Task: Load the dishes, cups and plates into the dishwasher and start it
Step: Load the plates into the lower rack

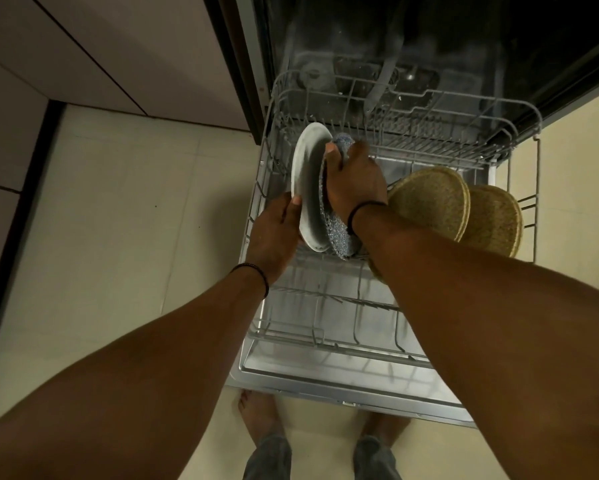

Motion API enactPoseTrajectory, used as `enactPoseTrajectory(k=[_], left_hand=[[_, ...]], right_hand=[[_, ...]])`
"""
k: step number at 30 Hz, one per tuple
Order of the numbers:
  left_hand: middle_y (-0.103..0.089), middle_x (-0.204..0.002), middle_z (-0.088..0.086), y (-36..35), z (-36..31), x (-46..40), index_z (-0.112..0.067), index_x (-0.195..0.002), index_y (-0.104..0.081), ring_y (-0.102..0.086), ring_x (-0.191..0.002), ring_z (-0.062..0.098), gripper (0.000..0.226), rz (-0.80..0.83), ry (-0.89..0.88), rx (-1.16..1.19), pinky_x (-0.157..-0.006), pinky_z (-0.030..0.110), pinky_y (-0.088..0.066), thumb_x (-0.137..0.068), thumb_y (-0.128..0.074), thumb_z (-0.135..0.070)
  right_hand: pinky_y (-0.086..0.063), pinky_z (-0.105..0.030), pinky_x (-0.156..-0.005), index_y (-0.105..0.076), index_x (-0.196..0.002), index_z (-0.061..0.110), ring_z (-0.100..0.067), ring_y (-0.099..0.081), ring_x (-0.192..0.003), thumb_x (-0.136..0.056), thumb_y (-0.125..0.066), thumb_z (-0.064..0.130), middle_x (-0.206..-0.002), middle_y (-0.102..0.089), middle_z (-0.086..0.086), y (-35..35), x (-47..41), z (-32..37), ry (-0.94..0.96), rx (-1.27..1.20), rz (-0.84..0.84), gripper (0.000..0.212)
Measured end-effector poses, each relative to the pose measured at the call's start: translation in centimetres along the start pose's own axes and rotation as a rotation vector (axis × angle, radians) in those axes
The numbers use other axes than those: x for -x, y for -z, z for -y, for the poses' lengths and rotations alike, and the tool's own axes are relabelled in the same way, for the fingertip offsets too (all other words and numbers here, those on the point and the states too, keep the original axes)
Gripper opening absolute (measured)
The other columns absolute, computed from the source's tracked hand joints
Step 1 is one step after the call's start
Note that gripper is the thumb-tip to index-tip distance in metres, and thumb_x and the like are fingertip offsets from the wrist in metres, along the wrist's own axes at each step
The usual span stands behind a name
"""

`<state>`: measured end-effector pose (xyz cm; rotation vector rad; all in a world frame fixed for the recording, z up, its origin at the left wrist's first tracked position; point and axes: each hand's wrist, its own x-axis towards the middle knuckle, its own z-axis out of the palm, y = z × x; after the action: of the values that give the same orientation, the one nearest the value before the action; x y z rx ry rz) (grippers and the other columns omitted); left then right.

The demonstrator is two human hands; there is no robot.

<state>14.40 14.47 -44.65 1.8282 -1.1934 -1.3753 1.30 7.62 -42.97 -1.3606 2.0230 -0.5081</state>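
The dishwasher (429, 46) stands open with its lower rack (325, 341) pulled out over the dropped door (325, 389), and the person leans over it from the front. At the left side of the rack a white plate (306, 188) stands on edge, tilted slightly, and just beside it on its right stands a blue-grey speckled plate (339, 233), the two close enough that their rims seem to touch low down. The left hand (273, 233) holds the white plate from the outer side, thumb hooked over its rim. The right hand (355, 181) grips the upper edge of the speckled plate, fingers curled over the top and the thumb on the near face. Each wrist wears a thin dark band. To the right in the same rack stand two tan woven-looking plates (429, 199), upright on edge and overlapping, partly hidden by the right forearm. The front half of the rack shows only bare wire tines. Beyond it an upper wire rack (412, 126) sits partly pulled out. Pale floor tiles (118, 220) lie to the left, and two bare feet (256, 417) show at the bottom below the door edge
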Motion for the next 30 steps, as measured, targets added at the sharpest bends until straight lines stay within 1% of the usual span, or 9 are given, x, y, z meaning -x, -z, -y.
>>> enactPoseTrajectory(k=[5,9,13,15,18,21,24,26,30], left_hand=[[-0.068,-0.09,-0.004,0.3,0.0,0.9,-0.028,-0.106,-0.056,-0.068,-0.08,0.018,0.045,-0.066,-0.001,-0.046,-0.074,0.042,-0.057,-0.091,-0.038,-0.067],[-0.059,-0.105,0.001,0.4,-1.1,2.3,-0.015,-0.115,-0.053,-0.056,-0.087,0.015,0.039,-0.166,-0.077,-0.24,-0.071,0.023,-0.042,-0.097,-0.047,-0.049],[-0.051,-0.124,0.012,0.1,-2.9,3.4,-0.009,-0.129,-0.046,-0.05,-0.103,0.021,0.05,-0.241,-0.176,-0.41,-0.081,0.029,-0.04,-0.096,-0.05,-0.046],[-0.049,-0.127,0.015,-0.1,-4.4,3.9,-0.007,-0.132,-0.045,-0.048,-0.112,0.026,0.053,-0.272,-0.218,-0.491,-0.084,0.029,-0.038,-0.096,-0.05,-0.045],[-0.046,-0.137,0.016,-0.3,-7.1,5.6,-0.009,-0.137,-0.042,-0.045,-0.123,0.031,0.063,-0.265,-0.27,-0.637,-0.098,0.043,-0.043,-0.093,-0.045,-0.054],[-0.041,-0.144,0.017,0.1,-8.2,8.1,-0.011,-0.138,-0.041,-0.04,-0.13,0.033,0.062,-0.203,-0.255,-0.761,-0.104,0.045,-0.041,-0.093,-0.048,-0.052],[-0.047,-0.137,0.01,1.0,-10.9,12.6,-0.017,-0.132,-0.044,-0.046,-0.124,0.029,0.063,-0.127,-0.24,-0.842,-0.098,0.045,-0.047,-0.088,-0.035,-0.06],[-0.045,-0.143,0.009,2.1,-15.0,16.3,-0.018,-0.136,-0.043,-0.042,-0.131,0.027,0.07,-0.117,-0.241,-0.897,-0.103,0.044,-0.043,-0.086,-0.028,-0.063],[-0.037,-0.152,0.012,3.6,-20.8,21.6,-0.015,-0.143,-0.037,-0.032,-0.14,0.029,0.081,-0.155,-0.215,-0.948,-0.11,0.045,-0.035,-0.085,-0.018,-0.067]], right_hand=[[-0.036,-0.032,-0.079,-0.043,-0.127,0.009,-0.036,-0.058,-0.11,-0.1,-0.038,0.049,-0.121,-0.06,-0.017,1.3,1.9,-1.1,0.025,0.011,-0.022,0.048],[-0.039,-0.031,-0.074,-0.045,-0.122,0.01,-0.036,-0.061,-0.102,-0.1,-0.039,0.047,-0.115,-0.063,-0.018,3.3,4.2,-2.3,0.017,0.051,-0.003,0.043],[-0.051,-0.043,-0.079,-0.043,-0.123,0.012,-0.037,-0.062,-0.096,-0.1,-0.037,0.05,-0.112,-0.064,-0.017,6.1,5.5,-3.2,0.017,0.068,0.035,0.044],[-0.049,-0.04,-0.072,-0.044,-0.121,0.013,-0.036,-0.062,-0.091,-0.1,-0.039,0.047,-0.107,-0.064,-0.017,7.8,5.8,-3.4,0.028,0.06,0.034,0.04],[-0.045,-0.036,-0.067,-0.044,-0.121,0.014,-0.032,-0.062,-0.085,-0.101,-0.039,0.045,-0.099,-0.064,-0.014,11.9,7.5,-3.4,0.008,0.049,0.061,0.037],[-0.055,-0.042,-0.072,-0.037,-0.131,0.019,-0.028,-0.065,-0.081,-0.102,-0.035,0.045,-0.094,-0.064,-0.009,15.5,10.3,-3.1,-0.036,0.016,0.11,0.04],[-0.05,-0.034,-0.071,-0.039,-0.131,0.017,-0.026,-0.064,-0.085,-0.103,-0.034,0.043,-0.092,-0.056,-0.001,20.0,13.7,-1.7,-0.042,0.057,0.161,0.039],[-0.044,-0.031,-0.067,-0.043,-0.122,0.017,-0.024,-0.061,-0.082,-0.103,-0.034,0.044,-0.089,-0.054,0.0,24.6,15.8,0.5,0.002,0.106,0.159,0.034],[-0.052,-0.038,-0.074,-0.043,-0.118,0.025,-0.025,-0.063,-0.087,-0.101,-0.032,0.047,-0.099,-0.062,-0.001,29.3,19.2,4.7,0.066,0.085,0.188,0.03]])
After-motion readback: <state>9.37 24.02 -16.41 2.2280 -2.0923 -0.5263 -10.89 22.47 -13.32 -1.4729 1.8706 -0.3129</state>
